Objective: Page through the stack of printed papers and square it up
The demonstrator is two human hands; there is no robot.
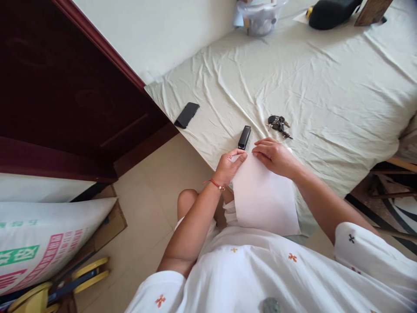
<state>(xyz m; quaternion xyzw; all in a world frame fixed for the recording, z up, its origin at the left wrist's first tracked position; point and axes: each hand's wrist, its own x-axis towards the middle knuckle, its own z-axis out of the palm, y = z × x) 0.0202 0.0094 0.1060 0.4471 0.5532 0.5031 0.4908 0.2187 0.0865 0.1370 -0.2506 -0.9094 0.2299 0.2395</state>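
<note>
A white sheet of paper (265, 195) spans from the table's near edge towards my lap; whether it is one sheet or several I cannot tell. My left hand (230, 166) pinches its upper left corner between thumb and fingers. Along the top edge, my right hand (273, 156) grips the paper with bent fingers, its fingertips close to the left hand. A black stapler (244, 137) lies on the cloth just beyond the left hand's fingertips. To the right of it, past my right hand, rests a bunch of keys (279, 125).
A dark phone or case (186, 115) lies at the table's left edge. The table (325, 95) wears a wrinkled pale cloth. At the back stand a clear plastic tub (260, 19) and a black object (330, 15). A large printed sack (42, 243) sits at lower left.
</note>
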